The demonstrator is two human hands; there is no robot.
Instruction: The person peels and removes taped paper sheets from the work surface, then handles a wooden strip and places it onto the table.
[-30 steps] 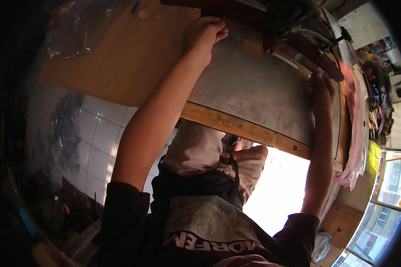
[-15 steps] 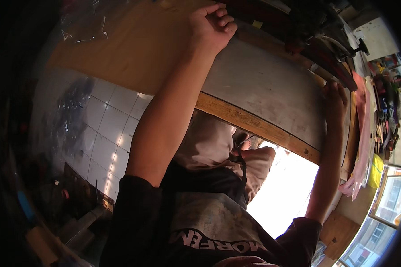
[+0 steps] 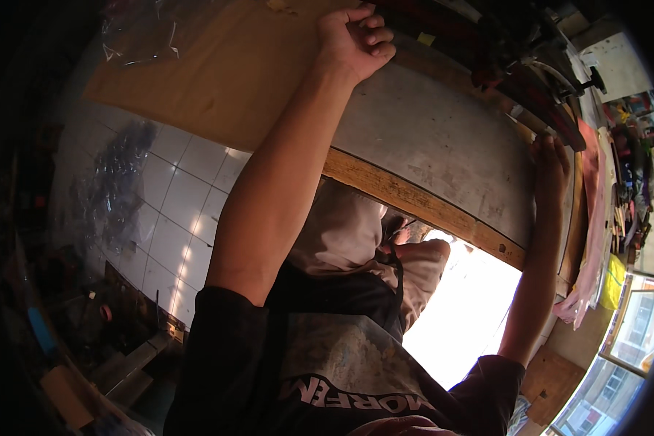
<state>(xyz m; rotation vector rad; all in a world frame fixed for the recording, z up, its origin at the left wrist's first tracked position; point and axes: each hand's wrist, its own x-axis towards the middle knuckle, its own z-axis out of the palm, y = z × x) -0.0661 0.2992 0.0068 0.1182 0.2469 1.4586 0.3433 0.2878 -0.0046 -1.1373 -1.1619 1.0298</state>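
Note:
My left hand [image 3: 356, 45] is at the top middle, its fingers curled in toward the palm. Whatever they close on, if anything, is hidden. Beneath that arm, a large brown sheet [image 3: 203, 80] meets a grey worktop [image 3: 436, 127] with a wooden front edge [image 3: 421, 200]. Over at the worktop's right end, my right hand [image 3: 551, 166] lies in shade. Its fingers look stretched out, tips close to a dark machine [image 3: 523, 73] with a red-brown bar; I cannot tell whether they touch it.
Clear plastic film [image 3: 120, 174] lies over white floor tiles [image 3: 182, 196] at the left. Pink cloth [image 3: 585, 280] and a yellow bag [image 3: 613, 280] hang at the right, near a crowded rack of tools [image 3: 628, 189]. My legs [image 3: 338, 229] are under the worktop.
The view has shifted very slightly, so both hands appear a little farther right. Otherwise their poses look the same, with the left fingers still curled.

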